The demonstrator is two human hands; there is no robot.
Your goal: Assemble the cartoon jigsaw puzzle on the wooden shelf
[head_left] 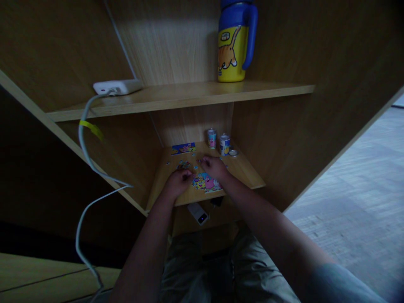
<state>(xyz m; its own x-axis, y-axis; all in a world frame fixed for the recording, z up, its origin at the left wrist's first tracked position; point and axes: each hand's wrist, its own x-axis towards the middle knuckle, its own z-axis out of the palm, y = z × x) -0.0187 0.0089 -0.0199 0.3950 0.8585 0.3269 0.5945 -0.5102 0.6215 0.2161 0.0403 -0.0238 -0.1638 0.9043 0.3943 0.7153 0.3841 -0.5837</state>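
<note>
A partly joined jigsaw puzzle with yellow and pink cartoon figures lies near the front edge of the lower shelf. My left hand is at its left side, fingers curled with thumb and forefinger together; whatever they pinch is too small to name. Over the far right part of the puzzle, my right hand is closed too, its fingertips among loose pieces, and its grip is hidden. Small loose puzzle pieces lie between and beyond the hands. A colourful picture card lies at the back left.
Two printed cans stand at the back right, a round lid beside them. Overhead, the upper shelf bears a blue and yellow mug and a white charger. Its cable hangs left. Below lies a white device.
</note>
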